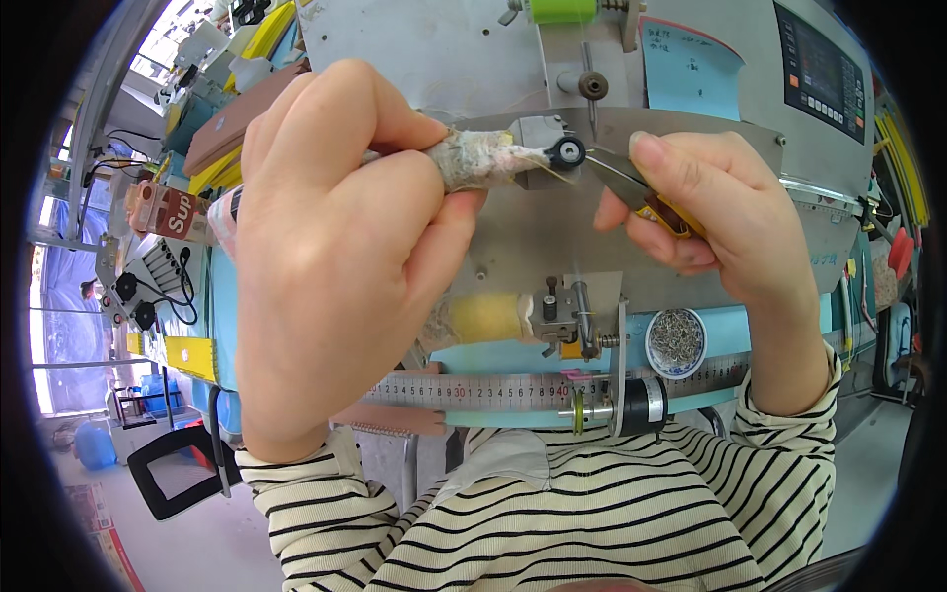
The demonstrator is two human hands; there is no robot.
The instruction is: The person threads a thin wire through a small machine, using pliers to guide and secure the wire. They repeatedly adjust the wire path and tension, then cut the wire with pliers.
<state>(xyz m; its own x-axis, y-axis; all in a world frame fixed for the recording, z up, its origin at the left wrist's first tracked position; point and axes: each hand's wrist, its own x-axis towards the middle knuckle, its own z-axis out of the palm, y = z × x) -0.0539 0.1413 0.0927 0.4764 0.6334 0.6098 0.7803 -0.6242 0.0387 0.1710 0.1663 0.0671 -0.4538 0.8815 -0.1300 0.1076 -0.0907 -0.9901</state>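
Note:
My left hand (330, 222) grips a cylindrical piece wrapped in worn, whitish cloth or tape (478, 158). From its right end sticks out a small black ring-shaped part (566, 153) with a metal centre, and loose thread hangs close by. My right hand (720, 202) is closed around a pair of thread snips (631, 185) with dark blades and yellow handles. The blade tips point left, very close to the black ring; whether they touch it I cannot tell. Both hands are raised over the metal plate of a machine (523, 232).
Behind the hands are a green spool (562, 10), a blue paper note (691, 69) and a control panel (822, 69). Nearer me lie a yellow wrapped roller (483, 319), a metal ruler (473, 390), and a white bowl (651, 345) of small metal pieces.

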